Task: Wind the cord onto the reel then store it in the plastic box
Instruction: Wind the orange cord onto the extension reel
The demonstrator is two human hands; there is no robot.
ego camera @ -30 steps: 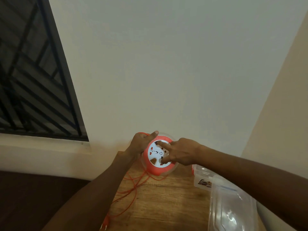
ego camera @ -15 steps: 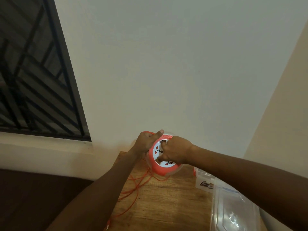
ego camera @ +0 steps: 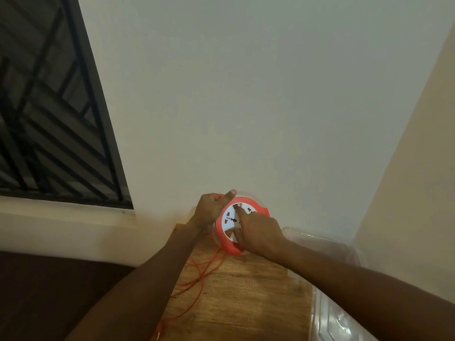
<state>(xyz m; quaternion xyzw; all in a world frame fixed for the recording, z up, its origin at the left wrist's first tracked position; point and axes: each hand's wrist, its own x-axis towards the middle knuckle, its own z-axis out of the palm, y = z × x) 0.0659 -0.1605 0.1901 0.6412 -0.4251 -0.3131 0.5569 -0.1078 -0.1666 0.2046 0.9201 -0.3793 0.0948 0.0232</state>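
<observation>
Head view: left hand (ego camera: 211, 208) grips reel (ego camera: 234, 223) rim, steadying it above tabletop (ego camera: 246, 296) far edge; right hand (ego camera: 258, 233) fingers press hub, likely cranking; loose cord (ego camera: 197, 279) trails below; plastic box (ego camera: 320, 244) waits right.

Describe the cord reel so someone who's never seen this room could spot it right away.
Find the wooden table under the white wall. At its far edge both hands hold the reel, the left hand on its rim, the right hand on its white socket face. It is the only round orange thing, unlike the clear box beside it.
</observation>
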